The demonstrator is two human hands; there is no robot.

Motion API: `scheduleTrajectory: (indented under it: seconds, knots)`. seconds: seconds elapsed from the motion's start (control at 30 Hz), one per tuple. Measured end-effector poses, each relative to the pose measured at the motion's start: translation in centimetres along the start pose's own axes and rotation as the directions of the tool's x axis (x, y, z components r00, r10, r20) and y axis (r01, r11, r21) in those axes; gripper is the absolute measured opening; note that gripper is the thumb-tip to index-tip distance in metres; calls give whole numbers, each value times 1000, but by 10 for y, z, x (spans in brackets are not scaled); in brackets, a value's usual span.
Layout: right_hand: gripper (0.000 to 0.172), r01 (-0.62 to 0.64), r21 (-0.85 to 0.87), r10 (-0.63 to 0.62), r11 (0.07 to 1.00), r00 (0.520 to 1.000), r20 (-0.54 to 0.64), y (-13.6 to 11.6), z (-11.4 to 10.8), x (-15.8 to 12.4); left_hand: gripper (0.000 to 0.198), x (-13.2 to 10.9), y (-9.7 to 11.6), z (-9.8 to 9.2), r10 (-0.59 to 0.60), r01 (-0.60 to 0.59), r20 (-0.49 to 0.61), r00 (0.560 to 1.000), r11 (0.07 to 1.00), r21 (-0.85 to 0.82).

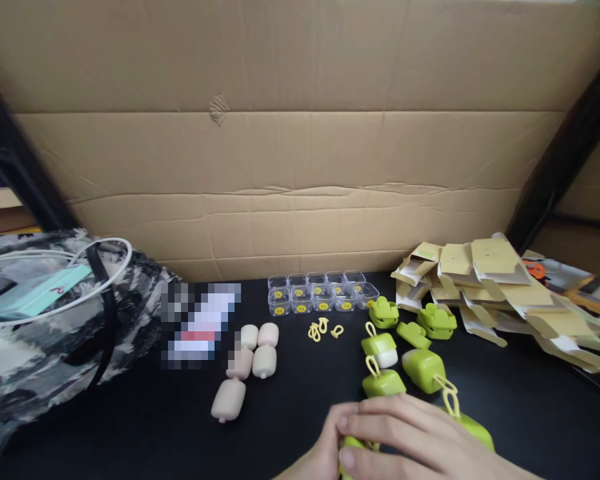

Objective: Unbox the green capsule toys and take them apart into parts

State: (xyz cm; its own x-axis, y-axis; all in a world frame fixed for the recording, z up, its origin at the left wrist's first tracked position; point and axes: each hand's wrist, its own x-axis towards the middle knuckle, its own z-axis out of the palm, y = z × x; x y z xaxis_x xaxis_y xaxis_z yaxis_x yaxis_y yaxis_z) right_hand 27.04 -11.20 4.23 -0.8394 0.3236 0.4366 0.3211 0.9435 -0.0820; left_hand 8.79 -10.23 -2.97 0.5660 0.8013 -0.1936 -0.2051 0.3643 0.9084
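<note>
At the bottom centre, my left hand and my right hand meet around a green piece, which shows only in part between the fingers. My right hand's fingers lie over it, and both hands are closed on it. Just beyond them are green capped pieces with yellow loops, one with a white lower part. Another looped green piece is partly behind my right hand. Green leaf-shaped caps lie farther back. Small yellow loops rest left of them. Pale rounded pieces form a group on the left.
Clear containers with yellow labels stand in two rows at the back. Flattened cartons pile up at the right. A grey-black patterned bag with a white cable is at the left, near a blurred patch. Cardboard stands behind.
</note>
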Motion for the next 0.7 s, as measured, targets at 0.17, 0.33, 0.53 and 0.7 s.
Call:
scheduleTrajectory:
  seconds: [0.17,0.33,0.53,0.7]
  knots:
    - [33,-42,-24,41,999,997,-70,-4,2,4,39,2,4,15,-1,1,-9,1000,999,-40]
    - [43,-21,-12,16,1000,959,-284,-6,23,4,55,-3,12,28,-28,27,-14,1000,995,-99]
    - [33,-42,-64,35,997,993,-114,-20,-8,13,56,-26,12,26,101,-103,-51,994,994,-38]
    - [31,-34,-87,21,996,989,-145,-19,5,8,57,-15,-6,13,99,-99,-4,995,995,-18]
